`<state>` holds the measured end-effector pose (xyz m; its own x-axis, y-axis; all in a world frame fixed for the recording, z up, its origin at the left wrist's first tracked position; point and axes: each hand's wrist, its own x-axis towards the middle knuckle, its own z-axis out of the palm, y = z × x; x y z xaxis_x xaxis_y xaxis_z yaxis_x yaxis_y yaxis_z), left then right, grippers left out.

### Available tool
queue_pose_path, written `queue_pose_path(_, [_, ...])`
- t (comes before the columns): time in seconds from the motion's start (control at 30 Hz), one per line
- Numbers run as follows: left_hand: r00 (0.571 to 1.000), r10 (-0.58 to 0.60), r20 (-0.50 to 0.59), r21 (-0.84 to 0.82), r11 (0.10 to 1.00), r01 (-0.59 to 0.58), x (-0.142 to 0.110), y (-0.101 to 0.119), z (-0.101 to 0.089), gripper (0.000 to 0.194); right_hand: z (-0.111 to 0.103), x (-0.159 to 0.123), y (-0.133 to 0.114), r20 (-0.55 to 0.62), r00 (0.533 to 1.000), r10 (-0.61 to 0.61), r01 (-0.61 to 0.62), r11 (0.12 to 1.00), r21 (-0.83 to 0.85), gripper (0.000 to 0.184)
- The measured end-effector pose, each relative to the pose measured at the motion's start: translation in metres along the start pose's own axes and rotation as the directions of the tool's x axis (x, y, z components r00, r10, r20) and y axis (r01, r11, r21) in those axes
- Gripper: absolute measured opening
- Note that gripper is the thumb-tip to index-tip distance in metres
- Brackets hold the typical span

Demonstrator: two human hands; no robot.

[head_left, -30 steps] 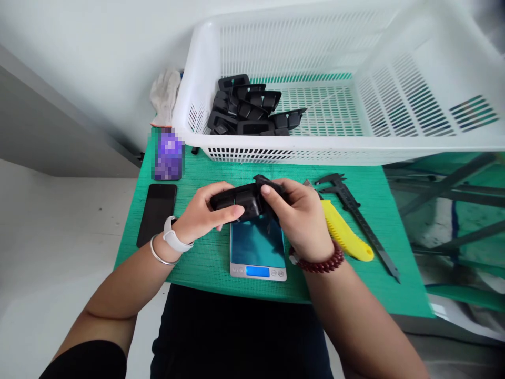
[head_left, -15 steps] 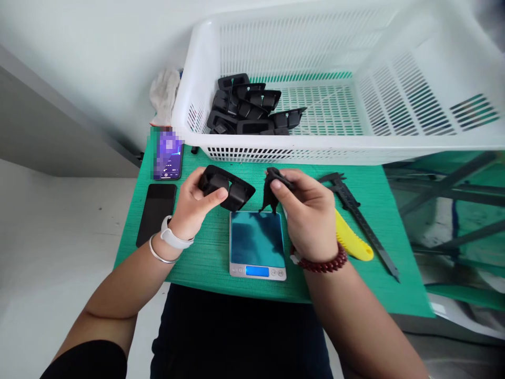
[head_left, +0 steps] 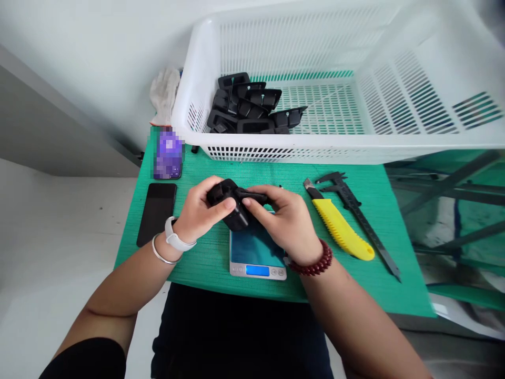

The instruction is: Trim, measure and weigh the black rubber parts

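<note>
My left hand (head_left: 203, 210) grips a black plastic part (head_left: 237, 218) with rounded pockets, thumb on top, above the scale's upper left. Closed on a black, cloth-like piece (head_left: 254, 196), my right hand (head_left: 290, 218) presses it against the upper right of the part. Fingers hide much of the cloth. Below both hands lies a small digital scale (head_left: 256, 250) with a blue-tinted plate and a lit blue display.
Behind stands a white slatted basket (head_left: 315, 141) with several similar black parts (head_left: 256, 102). To the right lie a yellow utility knife (head_left: 341, 229) and a caliper (head_left: 366, 226). Two phones, one dark (head_left: 158, 210) and one lit (head_left: 169, 155), and a white glove (head_left: 164, 92) are left.
My right hand has moved left, bringing the cloth-like piece against the black part. My left hand has turned the part and shifted slightly. The knife's blade end is uncovered.
</note>
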<state>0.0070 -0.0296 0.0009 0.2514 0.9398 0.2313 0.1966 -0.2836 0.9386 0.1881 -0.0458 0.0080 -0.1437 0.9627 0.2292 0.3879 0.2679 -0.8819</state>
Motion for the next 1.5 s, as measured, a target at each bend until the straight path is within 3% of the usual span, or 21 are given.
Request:
queue_pose_path(0.1, [0.994, -0.019, 0.108, -0.030, 0.999, 0.022, -0.002, 0.000, 0.005, 0.044, 0.000, 0.000, -0.001, -0.030, 0.999, -0.027, 0.024, 0.996, -0.089, 0.018])
queue_pose_path(0.17, [0.994, -0.025, 0.109, -0.033, 0.999, 0.028, -0.002, -0.001, 0.006, 0.043, -0.001, 0.000, -0.001, -0.031, 0.998, -0.050, 0.046, 0.993, -0.107, 0.019])
queue_pose_path(0.4, [0.992, 0.010, -0.129, -0.019, 1.000, -0.013, -0.001, -0.007, -0.002, 0.040, 0.000, 0.001, 0.000, 0.089, 0.991, -0.104, 0.101, 0.994, 0.030, 0.011])
queue_pose_path(0.53, [1.000, -0.009, 0.027, 0.015, 1.000, 0.009, -0.004, -0.001, 0.004, 0.041, 0.001, 0.001, 0.001, 0.040, 0.998, -0.057, 0.054, 0.995, 0.084, 0.009])
queue_pose_path(0.6, [0.998, -0.019, 0.054, 0.006, 1.000, 0.018, -0.006, 0.000, 0.005, 0.041, 0.002, 0.001, 0.001, 0.003, 0.999, -0.052, 0.051, 0.993, 0.105, 0.012])
queue_pose_path(0.77, [0.978, -0.017, -0.207, -0.075, 0.997, 0.001, -0.004, -0.003, -0.001, 0.039, 0.008, -0.001, 0.003, -0.019, 0.993, -0.116, 0.117, 0.991, 0.059, 0.017])
queue_pose_path(0.97, [0.998, -0.048, -0.030, -0.013, 0.999, 0.048, -0.005, 0.003, 0.004, 0.036, 0.009, -0.001, 0.004, -0.099, 0.984, -0.151, 0.156, 0.987, 0.045, 0.016])
queue_pose_path(1.1, [0.968, -0.066, -0.241, -0.084, 0.995, 0.047, -0.003, 0.003, 0.000, 0.041, 0.011, -0.001, 0.005, -0.044, 0.982, -0.183, 0.183, 0.983, 0.011, 0.018])
queue_pose_path(1.17, [0.978, -0.069, -0.195, -0.057, 0.997, 0.059, -0.003, 0.003, 0.000, 0.041, 0.011, 0.000, 0.005, -0.046, 0.978, -0.202, 0.202, 0.979, -0.010, 0.018])
queue_pose_path(1.23, [0.996, -0.079, -0.041, -0.009, 0.997, 0.079, -0.005, 0.003, 0.001, 0.038, 0.011, 0.001, 0.005, -0.088, 0.972, -0.217, 0.216, 0.976, -0.029, 0.016])
queue_pose_path(1.3, [0.996, -0.085, 0.022, -0.027, 0.996, 0.085, -0.006, 0.003, 0.002, 0.037, 0.010, 0.001, 0.004, -0.123, 0.964, -0.235, 0.230, 0.972, -0.049, 0.015])
queue_pose_path(1.43, [0.978, -0.075, -0.192, -0.096, 0.994, 0.057, -0.004, 0.002, 0.000, 0.039, 0.010, 0.000, 0.003, -0.079, 0.955, -0.285, 0.275, 0.955, -0.114, 0.018])
queue_pose_path(1.5, [0.987, -0.073, -0.146, -0.058, 0.996, 0.065, -0.004, 0.002, 0.001, 0.039, 0.009, 0.000, 0.003, -0.084, 0.955, -0.285, 0.274, 0.953, -0.127, 0.017])
